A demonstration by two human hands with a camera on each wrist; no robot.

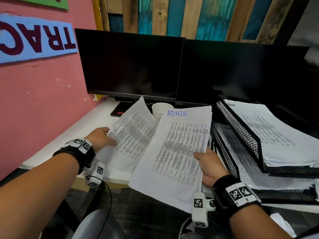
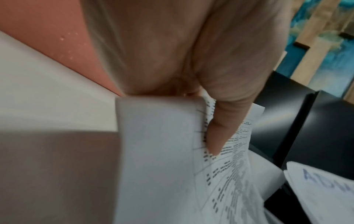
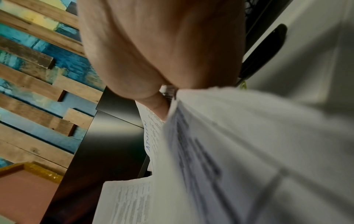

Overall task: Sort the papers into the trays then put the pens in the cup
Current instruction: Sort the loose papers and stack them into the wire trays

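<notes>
Sorting papers is the step in hand, and from the head view my right hand [image 1: 209, 167] clamps a thick stack [image 1: 174, 152], thumb on top at its right edge, the top page headed "ADMIN" in blue handwriting over a printed table too small to read. My left hand [image 1: 101, 138] pinches the near edge of a single sheet [image 1: 133, 133] with its far end curling up, apart from the stack. Beyond both hands stands the white cup [image 1: 159, 110], with no pens that I can see. Just right of my right hand sit the black mesh trays [image 1: 241, 133], already holding papers; the upper one's top page bears a handwritten word I cannot make out. On the wall left of my left hand, a blue sign [image 1: 34, 38] shows mirrored letters "TRAC".

From the left wrist, my thumb [image 2: 220, 131] lies pressed on the printed sheet, the fingers hidden beneath; the blurred blue "AD" of the stack shows to its right.

From the right wrist, my thumb [image 3: 153, 104] curls over the stack's edge, "ADMIN" running sideways below it.

Next, I judge, I need to read this loose sheet's heading and carry it rightward into the matching tray, keeping it flat enough not to snag the mesh.
</notes>
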